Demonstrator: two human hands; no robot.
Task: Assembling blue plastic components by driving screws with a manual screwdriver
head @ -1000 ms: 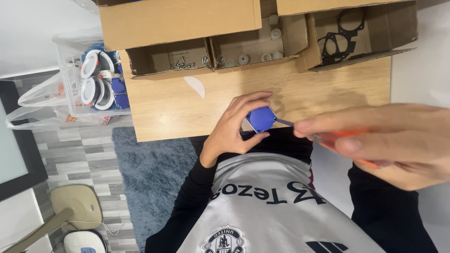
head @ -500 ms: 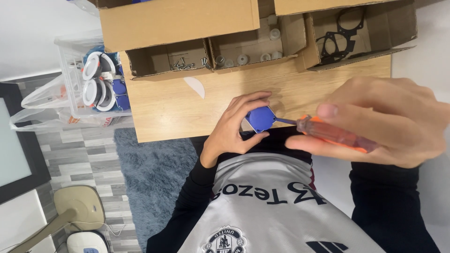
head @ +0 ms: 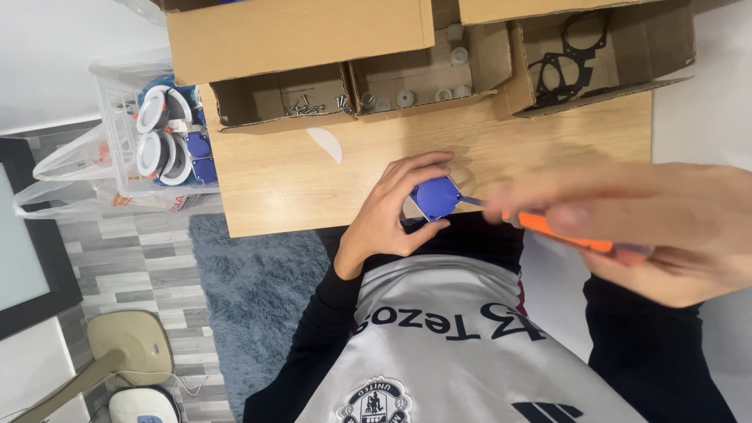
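At table edge: left hand (head: 388,219) is gripping one blue housing (head: 435,197), its fingers (head: 415,166) curling over the top and its thumb pressing from below.
Housing position: it is sitting above the near edge of the wooden table (head: 298,188), just in front of the person's chest.
Right hand (head: 666,227): it is clenching one orange-handled screwdriver (head: 564,233) (blurred), whose tip is touching the housing's right side.
Cardboard boxes: three open ones are lining the far side, holding screws (head: 309,104), white caps (head: 405,98) and black gaskets (head: 568,59).
Plastic crate (head: 117,149): it is standing left of the table, holding white-ringed parts.
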